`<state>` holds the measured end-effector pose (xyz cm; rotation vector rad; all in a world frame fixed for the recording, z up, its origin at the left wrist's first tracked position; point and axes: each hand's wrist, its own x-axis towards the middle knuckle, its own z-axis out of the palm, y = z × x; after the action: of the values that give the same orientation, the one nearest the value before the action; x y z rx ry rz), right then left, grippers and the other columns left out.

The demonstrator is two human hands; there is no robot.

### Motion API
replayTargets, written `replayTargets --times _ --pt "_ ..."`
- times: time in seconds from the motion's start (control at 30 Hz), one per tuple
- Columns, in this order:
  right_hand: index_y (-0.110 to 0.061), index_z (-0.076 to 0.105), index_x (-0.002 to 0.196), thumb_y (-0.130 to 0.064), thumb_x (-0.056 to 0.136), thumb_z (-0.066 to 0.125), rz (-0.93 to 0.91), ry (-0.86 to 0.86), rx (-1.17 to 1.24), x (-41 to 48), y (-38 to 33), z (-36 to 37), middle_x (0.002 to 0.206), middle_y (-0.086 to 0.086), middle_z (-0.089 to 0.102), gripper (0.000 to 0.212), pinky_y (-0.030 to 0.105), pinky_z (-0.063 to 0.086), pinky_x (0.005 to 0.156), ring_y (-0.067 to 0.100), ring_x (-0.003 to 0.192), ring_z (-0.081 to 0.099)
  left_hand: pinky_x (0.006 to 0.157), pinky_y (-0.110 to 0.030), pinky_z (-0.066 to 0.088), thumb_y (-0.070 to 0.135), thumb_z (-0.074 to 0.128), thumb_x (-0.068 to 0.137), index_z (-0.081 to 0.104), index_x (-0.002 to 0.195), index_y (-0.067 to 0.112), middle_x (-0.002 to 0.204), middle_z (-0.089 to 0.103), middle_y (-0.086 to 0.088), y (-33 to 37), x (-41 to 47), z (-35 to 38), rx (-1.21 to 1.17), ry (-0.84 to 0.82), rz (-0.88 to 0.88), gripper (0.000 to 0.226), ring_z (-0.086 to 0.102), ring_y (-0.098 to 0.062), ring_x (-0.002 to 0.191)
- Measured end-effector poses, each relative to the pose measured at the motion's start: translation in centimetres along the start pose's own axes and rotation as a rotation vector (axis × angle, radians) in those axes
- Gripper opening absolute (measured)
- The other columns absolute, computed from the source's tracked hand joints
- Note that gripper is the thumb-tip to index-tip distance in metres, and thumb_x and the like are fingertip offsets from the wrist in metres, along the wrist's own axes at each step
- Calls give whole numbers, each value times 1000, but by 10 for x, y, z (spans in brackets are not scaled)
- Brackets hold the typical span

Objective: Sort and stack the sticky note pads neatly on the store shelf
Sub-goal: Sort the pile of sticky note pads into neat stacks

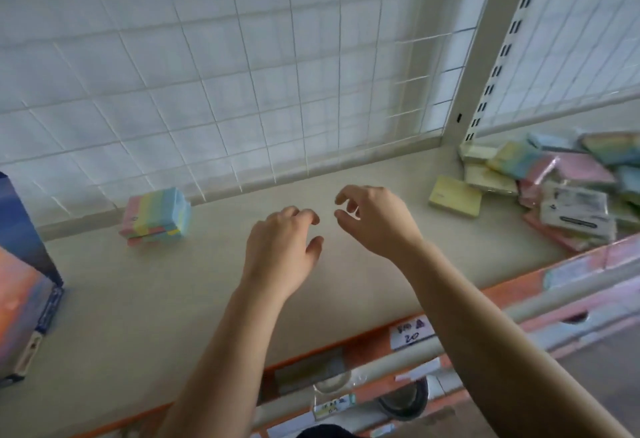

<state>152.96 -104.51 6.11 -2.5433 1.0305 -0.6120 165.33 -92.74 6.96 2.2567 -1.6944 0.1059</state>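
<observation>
At the far left I saw a blue and orange box (20, 285) standing on the shelf (138, 299). Next came a stack of rainbow-striped sticky note pads (156, 217) against the wire grid back panel (242, 73). My left hand (280, 250) hovered over the bare middle of the shelf, fingers loosely curled and holding nothing. Just beside it, my right hand (375, 219) was likewise empty, thumb and fingers apart. Further right lay 1 yellow pad (455, 196) alone, then a jumbled heap of pads (561, 188) (some in clear wrap) by the upright post (474, 56).
</observation>
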Motion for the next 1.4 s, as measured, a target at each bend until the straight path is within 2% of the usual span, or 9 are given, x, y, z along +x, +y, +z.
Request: replayTargets --times 0.3,0.53,0.63,0.87,1.03,1.17,1.27,1.33,1.4 --pt "-21 65 97 -28 83 60 185 153 21 -28 102 -57 84 -3 65 17 34 50 71 21 81 60 87 -34 46 38 55 89 57 120 26 114 62 5 98 47 32 -35 -61 164 33 58 -18 106" --pt "-15 69 97 -20 81 63 211 230 15 -34 157 -96 86 3 68 17 34 50 73 22 83 61 85 -33 44 39 56 88 58 119 26 112 61 4 153 69 51 -43 -76 208 33 58 -20 104" --pt "-13 69 103 -19 80 65 230 250 -12 -32 182 -113 95 6 68 24 34 48 79 26 93 58 82 -32 42 38 57 87 59 118 27 110 61 4 174 76 56 -44 -66 206 32 58 -21 103" --pt "-15 62 122 -39 83 66 353 153 -167 -23 232 -146 129 8 55 46 41 35 97 33 120 40 82 -30 42 37 58 86 59 115 28 113 61 5 210 86 67 -76 -35 163 30 57 -21 104" --pt "-23 57 122 -59 75 62 414 25 -204 -19 245 -149 124 11 52 60 44 34 97 35 119 39 83 -34 44 37 60 84 60 115 28 112 61 3 226 90 74 -72 -38 137 32 58 -23 104" --pt "-28 59 115 -47 76 69 402 36 -166 -15 252 -151 123 10 49 45 41 32 96 35 118 38 79 -34 46 37 59 84 61 112 27 109 62 1 235 91 78 -59 -25 121 30 59 -25 101" --pt "-24 62 110 -33 71 76 358 59 -118 -13 254 -153 119 9 43 43 39 35 96 33 111 41 77 -33 45 38 58 85 60 109 25 105 62 1 241 90 80 -55 -17 114 27 59 -25 99" --pt "-17 64 108 -22 67 81 354 99 -14 -13 254 -156 118 9 41 44 35 44 90 25 101 44 77 -33 44 39 57 85 60 111 25 106 61 1 243 90 81 -47 -26 110 29 58 -25 99" --pt "-14 67 102 -12 67 80 351 170 92 -13 255 -158 116 8 45 38 26 43 79 17 92 43 78 -33 44 39 57 86 59 114 26 108 61 1 246 89 82 -50 -31 110 31 58 -24 101"
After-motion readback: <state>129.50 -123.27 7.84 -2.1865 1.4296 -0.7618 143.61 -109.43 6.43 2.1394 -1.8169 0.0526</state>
